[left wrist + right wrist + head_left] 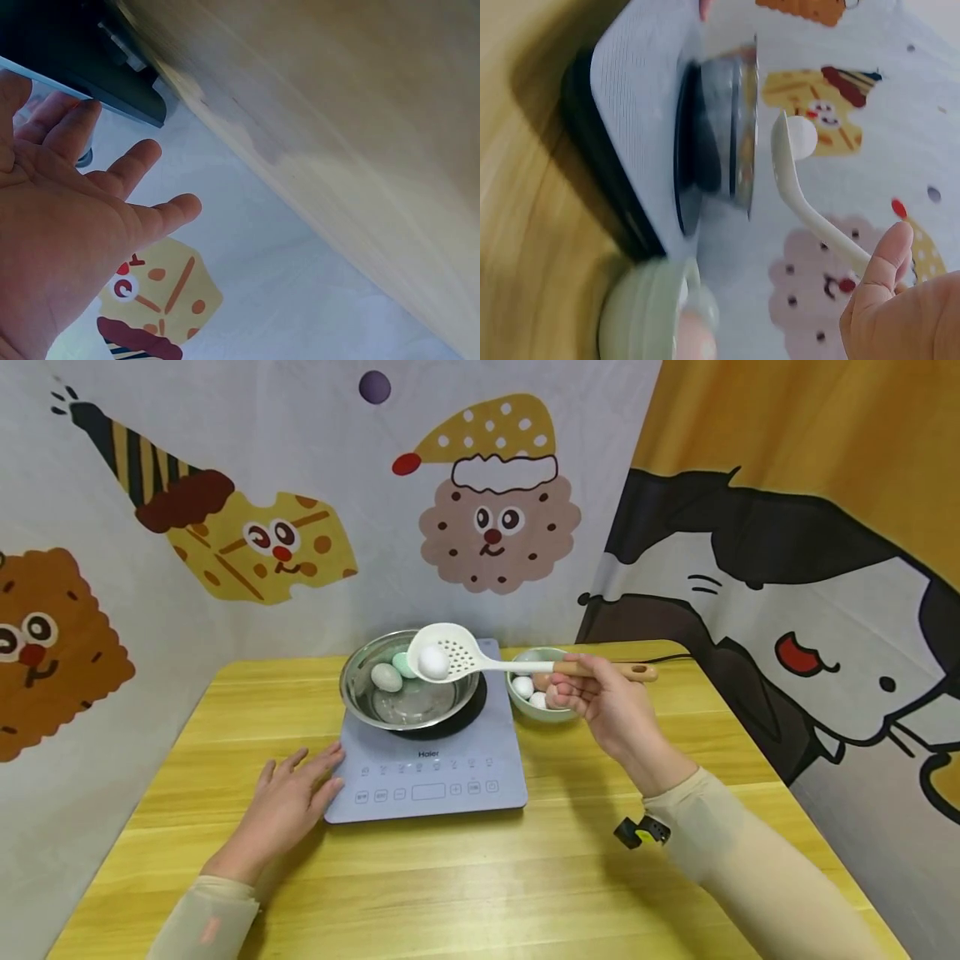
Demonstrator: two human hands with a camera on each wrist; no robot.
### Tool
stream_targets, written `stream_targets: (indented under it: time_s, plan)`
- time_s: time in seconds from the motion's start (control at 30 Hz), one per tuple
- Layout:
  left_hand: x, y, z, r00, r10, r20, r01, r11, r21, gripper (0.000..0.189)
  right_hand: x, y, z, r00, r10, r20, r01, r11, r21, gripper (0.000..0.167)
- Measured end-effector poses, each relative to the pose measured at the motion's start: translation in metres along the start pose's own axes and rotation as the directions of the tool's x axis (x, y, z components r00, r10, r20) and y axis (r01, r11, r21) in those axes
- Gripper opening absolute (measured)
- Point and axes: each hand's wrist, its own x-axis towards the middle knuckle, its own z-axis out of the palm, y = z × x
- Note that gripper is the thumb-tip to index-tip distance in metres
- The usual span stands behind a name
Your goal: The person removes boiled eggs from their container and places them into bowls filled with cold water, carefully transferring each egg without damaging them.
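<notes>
My right hand [611, 702] grips the wooden handle of a white slotted spoon [468, 658], held level above the table. One white egg [432, 662] rests in the spoon's perforated bowl, which overlaps the right rim of a steel pot [352, 706] in the head view. In the right wrist view the spoon [786, 169] with the egg [801, 137] is raised over the pot [718, 120]. Inside the pot lie a greyish egg [387, 677] and a pale green egg [404, 665]. My left hand [288, 802], fingers spread, touches the left edge of the induction cooktop [431, 777].
A pale green bowl [546, 713] holding several white and brown eggs stands right of the cooktop, below the spoon handle. The pot sits on the cooktop's dark heating ring. A black cord [667, 657] runs along the table's back edge [615, 652], with a printed cloth [315, 435] behind.
</notes>
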Motion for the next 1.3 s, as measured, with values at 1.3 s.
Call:
stream_targets:
  time_s: [1.3]
  plan:
    - [0.0, 0.002, 0.0, 1.0, -0.003, 0.013, 0.003, 1.0, -0.007, 0.05, 0.011, -0.02, -0.122, 0.898, -0.395, -0.195, 0.333, 0.898, -0.288, 0.028]
